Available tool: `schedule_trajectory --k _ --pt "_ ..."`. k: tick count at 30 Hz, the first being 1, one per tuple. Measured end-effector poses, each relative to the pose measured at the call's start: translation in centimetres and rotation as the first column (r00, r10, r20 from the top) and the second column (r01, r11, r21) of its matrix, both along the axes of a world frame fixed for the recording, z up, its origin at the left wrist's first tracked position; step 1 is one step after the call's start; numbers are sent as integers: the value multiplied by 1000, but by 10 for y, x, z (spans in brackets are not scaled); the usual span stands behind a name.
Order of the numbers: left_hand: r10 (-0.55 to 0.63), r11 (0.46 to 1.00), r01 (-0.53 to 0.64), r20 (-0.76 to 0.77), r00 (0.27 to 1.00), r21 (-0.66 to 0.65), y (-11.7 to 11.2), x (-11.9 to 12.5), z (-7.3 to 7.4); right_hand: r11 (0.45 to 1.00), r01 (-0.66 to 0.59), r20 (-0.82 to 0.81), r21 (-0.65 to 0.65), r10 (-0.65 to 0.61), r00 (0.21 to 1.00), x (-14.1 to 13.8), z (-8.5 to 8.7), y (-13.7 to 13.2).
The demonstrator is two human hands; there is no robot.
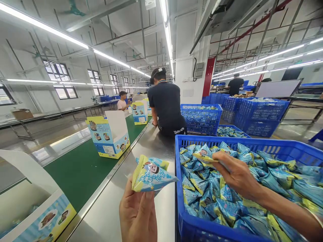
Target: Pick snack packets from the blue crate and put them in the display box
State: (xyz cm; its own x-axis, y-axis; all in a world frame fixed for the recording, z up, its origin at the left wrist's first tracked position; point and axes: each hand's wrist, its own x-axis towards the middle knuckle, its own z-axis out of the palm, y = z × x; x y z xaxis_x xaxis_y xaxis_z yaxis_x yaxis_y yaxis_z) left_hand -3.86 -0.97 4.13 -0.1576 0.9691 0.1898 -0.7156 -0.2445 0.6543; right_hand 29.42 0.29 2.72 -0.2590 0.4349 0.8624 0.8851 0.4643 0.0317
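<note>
In my left hand I hold up a blue-and-yellow snack packet, pinched at its lower edge over the metal ledge. A second packet seems to sit behind it, partly hidden. My right hand grips another packet by its end, above the blue plastic crate. Many pyramid-shaped packets like these fill that crate. At the lower left stands an open printed carton with some packets inside.
The green conveyor belt carries an open carton and another farther along. A person in a dark shirt leans at the belt ahead. More blue crates stand beyond mine. The metal ledge runs between belt and crate.
</note>
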Motion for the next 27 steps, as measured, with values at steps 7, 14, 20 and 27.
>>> schedule_trajectory --k 7,14,20,27 --pt "-108 980 122 -92 990 159 13 -5 -19 996 -36 68 -84 42 997 -6 -6 1" --pt "-23 978 67 -217 976 199 29 3 -19 992 -59 124 -107 73 990 -11 -15 4" --pt "212 965 -120 -421 882 234 101 19 -54 990 -76 147 -123 93 985 -6 -21 2" --pt "449 893 -257 -713 539 368 241 -15 -28 992 -85 148 -97 99 984 -18 -14 -2"
